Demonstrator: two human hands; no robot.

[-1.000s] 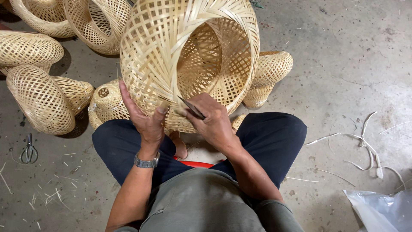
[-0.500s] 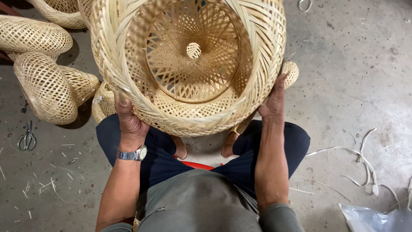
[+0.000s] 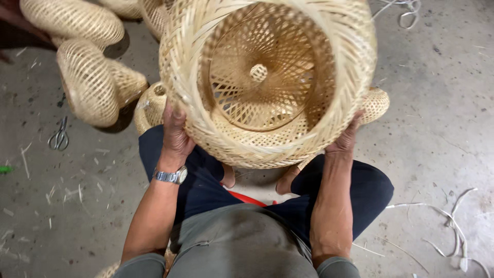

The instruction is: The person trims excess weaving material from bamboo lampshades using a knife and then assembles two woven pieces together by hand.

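1. Nearest to the camera are the person's grey shirt and dark blue trousers; the knees are spread and 2 bare feet meet between them, above a red strip on the floor.
2. The left hand (image 3: 175, 136), with a metal wristwatch (image 3: 172, 176) on its wrist, presses against the left side of a large woven bamboo basket (image 3: 267, 82). Its fingers lie flat on the outer wall and hold it.
3. The right hand (image 3: 346, 140) supports the right lower side of the same basket; its fingers go behind the wall, so I cannot tell how wide they are.
4. The basket is lifted over the knees, its open mouth turned toward the camera, so the round woven bottom with a small knot in the middle is visible.
5. The floor (image 3: 437, 128) is grey concrete, stained, with thin bamboo chips on the left and white strips (image 3: 453, 221) on the right.
6. Small scissors (image 3: 59, 136) lie on the floor at the left.
7. Farther away, several smaller woven baskets (image 3: 90, 85) lie on their sides behind the big one.
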